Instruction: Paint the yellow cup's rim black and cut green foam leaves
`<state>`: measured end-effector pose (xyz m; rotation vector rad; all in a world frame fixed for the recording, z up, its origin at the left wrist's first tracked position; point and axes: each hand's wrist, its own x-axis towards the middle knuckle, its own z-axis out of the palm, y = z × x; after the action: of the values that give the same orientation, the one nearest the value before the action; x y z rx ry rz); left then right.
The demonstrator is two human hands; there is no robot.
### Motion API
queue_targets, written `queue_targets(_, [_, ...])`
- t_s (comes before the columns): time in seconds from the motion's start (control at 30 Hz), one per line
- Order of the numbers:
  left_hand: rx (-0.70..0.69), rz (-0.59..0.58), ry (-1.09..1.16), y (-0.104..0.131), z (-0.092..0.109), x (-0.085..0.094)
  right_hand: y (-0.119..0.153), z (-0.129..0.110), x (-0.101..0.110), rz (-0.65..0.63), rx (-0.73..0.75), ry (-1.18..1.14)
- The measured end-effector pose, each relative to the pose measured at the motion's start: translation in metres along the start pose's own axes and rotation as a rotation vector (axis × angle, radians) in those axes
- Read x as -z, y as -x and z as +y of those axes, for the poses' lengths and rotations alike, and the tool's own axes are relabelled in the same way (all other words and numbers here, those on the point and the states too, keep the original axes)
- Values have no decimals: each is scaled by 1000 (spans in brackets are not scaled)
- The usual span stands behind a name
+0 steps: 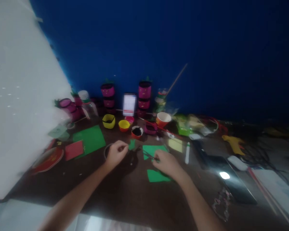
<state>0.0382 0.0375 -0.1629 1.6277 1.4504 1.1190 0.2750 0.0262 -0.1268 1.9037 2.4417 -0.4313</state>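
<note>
Between the fingertips of my left hand (117, 152) is a small cut piece of green paper (132, 144), its outline blurred. My right hand (164, 161) is closed around dark scissors (148, 154), whose blades point left towards that piece. Under the scissors lies a green paper sheet (156, 148), partly covered by the hand. A second green paper piece (158, 175) rests just below my right hand. Beside my left wrist shows part of a round ring-like object (106, 150).
Small cups, a yellow one (124, 125) and one with black contents (136, 132), stand behind my hands. Purple stacked containers (144, 93) flank a screen (129, 104) by the blue wall. Rightward lie a marker (187, 153), a dark tablet-like slab (231, 179) and a yellow glue gun (233, 144).
</note>
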Motion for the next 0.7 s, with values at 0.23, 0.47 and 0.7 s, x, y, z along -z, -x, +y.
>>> queue_targets(0.23, [-102, 34, -286, 0, 13, 10, 2, 5, 10, 60, -45, 199])
queue_targets(0.47, [-203, 67, -650, -21, 11, 56, -8, -2, -16, 424, 127, -19])
queue_targets(0.7, [-247, -85, -931, -11, 20, 51, -17, -31, -37, 462, 399, -222])
